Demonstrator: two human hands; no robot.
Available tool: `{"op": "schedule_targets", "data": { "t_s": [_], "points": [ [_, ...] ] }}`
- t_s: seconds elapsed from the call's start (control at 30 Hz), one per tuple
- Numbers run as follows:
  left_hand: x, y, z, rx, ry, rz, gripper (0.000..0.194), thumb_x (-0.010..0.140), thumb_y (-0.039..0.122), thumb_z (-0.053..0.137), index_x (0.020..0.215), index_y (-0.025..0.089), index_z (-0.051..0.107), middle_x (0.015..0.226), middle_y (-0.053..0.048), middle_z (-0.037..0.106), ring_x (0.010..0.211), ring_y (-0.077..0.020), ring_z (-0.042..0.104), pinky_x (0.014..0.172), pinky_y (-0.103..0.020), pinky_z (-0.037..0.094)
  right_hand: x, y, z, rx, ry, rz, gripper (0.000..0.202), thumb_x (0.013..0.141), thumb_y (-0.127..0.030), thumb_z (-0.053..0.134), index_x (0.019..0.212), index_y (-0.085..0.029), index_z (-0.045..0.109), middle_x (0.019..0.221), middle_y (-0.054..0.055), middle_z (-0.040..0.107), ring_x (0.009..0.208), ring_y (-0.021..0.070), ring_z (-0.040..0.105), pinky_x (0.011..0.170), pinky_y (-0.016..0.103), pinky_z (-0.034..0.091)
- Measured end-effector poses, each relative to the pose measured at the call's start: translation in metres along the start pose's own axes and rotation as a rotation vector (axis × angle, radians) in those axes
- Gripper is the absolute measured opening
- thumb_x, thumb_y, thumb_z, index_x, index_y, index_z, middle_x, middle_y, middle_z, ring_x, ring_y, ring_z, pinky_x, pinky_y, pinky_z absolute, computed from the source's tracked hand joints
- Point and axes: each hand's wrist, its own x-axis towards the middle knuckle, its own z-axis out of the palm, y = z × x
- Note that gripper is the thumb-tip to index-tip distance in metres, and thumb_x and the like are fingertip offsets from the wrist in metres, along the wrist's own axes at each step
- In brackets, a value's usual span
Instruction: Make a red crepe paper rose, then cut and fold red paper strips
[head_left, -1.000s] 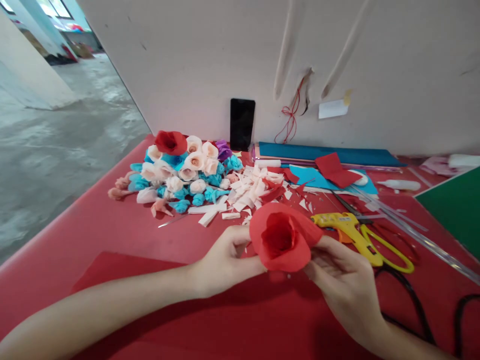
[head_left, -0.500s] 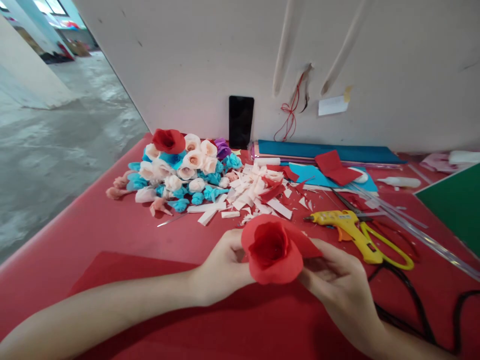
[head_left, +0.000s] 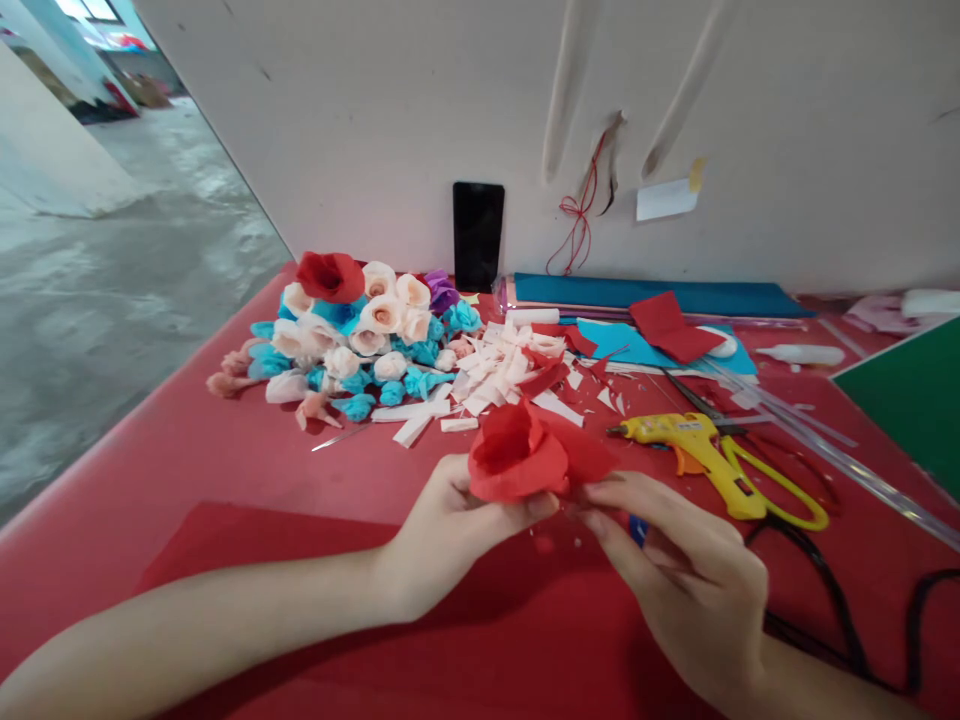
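Observation:
A red paper flower (head_left: 517,455) is held above the red table near the middle, its opening tilted up and to the left. My left hand (head_left: 450,535) grips it from the left and below, thumb at its base. The thumb and fingers of my right hand (head_left: 675,565) pinch the flower's lower right edge, where a loose petal sticks out. Something small and blue shows behind the right fingers, too hidden to make out. A yellow glue gun (head_left: 701,450) lies to the right, beside yellow-handled scissors (head_left: 787,505).
Finished paper flowers (head_left: 382,315) are heaped at the back left, beside pale and red paper scraps (head_left: 510,365). A black phone (head_left: 478,235) leans on the white wall. A black cable (head_left: 832,590) and a green board (head_left: 911,410) are at the right.
The flower has risen slightly and tipped, so its opening faces more left and its underside shows. My right hand has turned and shifted slightly right, with its fingertips now at the flower's base.

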Motion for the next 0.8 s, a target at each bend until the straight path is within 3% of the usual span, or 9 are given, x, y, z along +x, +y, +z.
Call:
{"op": "schedule_targets", "data": {
  "t_s": [0.17,0.33,0.5,0.63,0.8],
  "points": [
    [-0.002,0.011,0.001,0.119,-0.039,0.029,0.022,0.074,0.036,0.068,0.072,0.014,0.069,0.074,-0.004,0.068,0.069,-0.0154,0.06,0.068,-0.025,0.053,0.001,0.002,-0.005,0.129,-0.005,0.076,0.015,0.078,-0.014,0.061,0.091,-0.023,0.059,0.083,0.001,0.065,0.071,0.0125,0.063,0.066,0.023,0.055],
    [0.001,0.015,-0.001,0.118,-0.188,0.132,0.015,0.074,0.03,0.069,0.082,0.017,0.07,0.084,-0.005,0.07,0.077,-0.0171,0.063,0.075,-0.025,0.053,0.007,0.003,-0.012,0.267,-0.061,0.138,0.015,0.081,-0.019,0.06,0.095,-0.024,0.058,0.087,0.002,0.057,0.079,0.0124,0.057,0.066,0.022,0.051],
    [0.004,0.012,-0.004,0.233,-0.248,0.22,0.009,0.075,0.023,0.068,0.073,0.014,0.067,0.077,-0.005,0.068,0.07,-0.0158,0.061,0.068,-0.023,0.05,0.011,-0.001,-0.017,0.327,-0.129,0.175,0.008,0.082,-0.023,0.06,0.09,-0.025,0.06,0.085,0.0,0.055,0.08,0.0091,0.054,0.067,0.016,0.048],
    [0.005,0.013,-0.006,0.299,-0.3,0.312,0.003,0.074,0.015,0.067,0.077,0.015,0.067,0.08,-0.006,0.069,0.076,-0.0175,0.062,0.073,-0.025,0.05,0.012,-0.004,-0.02,0.397,-0.179,0.257,0.005,0.083,-0.02,0.058,0.081,-0.024,0.058,0.082,-0.002,0.052,0.076,0.0073,0.052,0.066,0.015,0.046],
    [0.006,0.013,-0.006,0.227,-0.293,0.321,0.015,0.069,0.004,0.067,0.075,0.018,0.07,0.08,-0.002,0.07,0.078,-0.0158,0.063,0.074,-0.022,0.05,0.009,-0.003,-0.02,0.46,-0.202,0.316,0.006,0.086,-0.024,0.055,0.08,-0.024,0.054,0.083,-0.002,0.049,0.073,0.0075,0.05,0.064,0.016,0.043]
  ]
}}
